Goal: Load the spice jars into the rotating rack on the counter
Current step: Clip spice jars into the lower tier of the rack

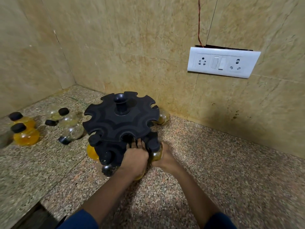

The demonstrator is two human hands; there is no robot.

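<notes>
The black rotating rack (121, 120) stands on the granite counter near the back wall, its slotted top tier empty. The lower tier holds a yellow jar (92, 152) and a dark-filled jar (108, 169) at its front left. My left hand (136, 158) rests against the lower tier with fingers reaching into a slot; something yellow shows under its wrist. My right hand (162, 157) is wrapped around a clear jar with a black cap (156, 154) at the lower tier's front right. Several loose jars lie to the left: two yellow ones (26, 136) and clear ones (71, 126).
Tiled walls close the corner behind and to the left of the rack. A white socket panel (222, 63) hangs on the back wall with a red wire (199, 22) above it. Another jar (163, 117) sits behind the rack. The counter edge (41, 205) drops off at lower left.
</notes>
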